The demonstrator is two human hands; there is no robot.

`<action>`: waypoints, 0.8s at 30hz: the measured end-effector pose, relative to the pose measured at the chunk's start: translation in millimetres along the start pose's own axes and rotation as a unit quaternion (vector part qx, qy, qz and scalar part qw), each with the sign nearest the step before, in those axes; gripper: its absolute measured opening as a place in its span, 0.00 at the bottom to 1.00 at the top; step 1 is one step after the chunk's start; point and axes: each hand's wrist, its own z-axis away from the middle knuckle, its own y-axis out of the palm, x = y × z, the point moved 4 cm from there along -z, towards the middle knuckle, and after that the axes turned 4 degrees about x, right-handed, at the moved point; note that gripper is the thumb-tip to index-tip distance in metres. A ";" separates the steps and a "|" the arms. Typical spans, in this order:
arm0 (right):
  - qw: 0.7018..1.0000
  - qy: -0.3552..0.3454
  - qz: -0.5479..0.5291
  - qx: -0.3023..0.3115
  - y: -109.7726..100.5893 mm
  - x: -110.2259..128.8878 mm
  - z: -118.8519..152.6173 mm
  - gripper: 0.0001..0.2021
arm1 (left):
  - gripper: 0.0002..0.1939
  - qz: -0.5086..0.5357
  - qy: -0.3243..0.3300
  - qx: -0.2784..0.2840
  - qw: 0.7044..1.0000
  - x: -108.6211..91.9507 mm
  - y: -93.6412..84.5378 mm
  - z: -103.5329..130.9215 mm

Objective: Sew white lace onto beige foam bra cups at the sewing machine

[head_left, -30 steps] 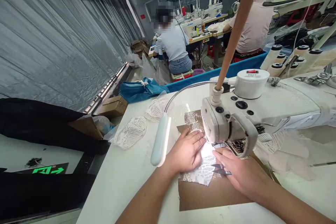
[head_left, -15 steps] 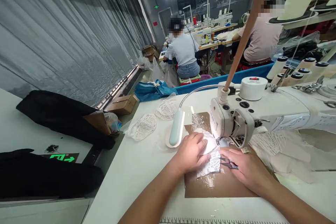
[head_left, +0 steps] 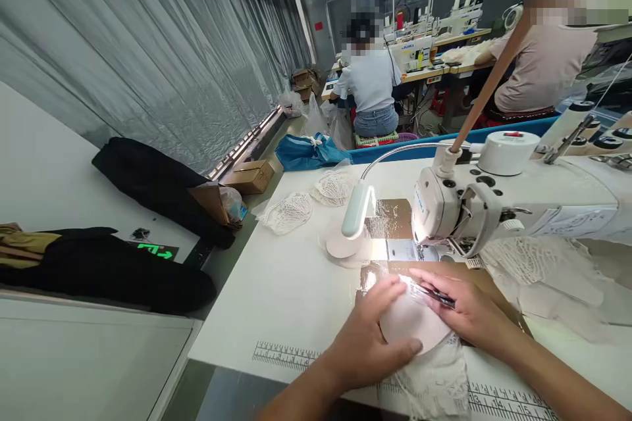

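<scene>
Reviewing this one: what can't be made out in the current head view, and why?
All in the head view:
Underside of the white rounded piece: hidden by its own upper face and the left hand.
Lace: lower end cut off by the picture's bottom edge.
Snips in the right hand: too small and blurred to tell whether the blades are parted.
Paper on the sewing machine: writing too small to read.

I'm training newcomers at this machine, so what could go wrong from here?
The snips in the right hand sit close to the white piece and might nick it. The lace trailing toward the ruler markings could catch or crease if the left hand pulls.
</scene>
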 end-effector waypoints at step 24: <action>0.977 0.027 -0.185 0.100 -9.7 13.1 7.2 0.16 | 0.21 0.234 -0.087 0.025 0.968 23.6 18.1 -38.7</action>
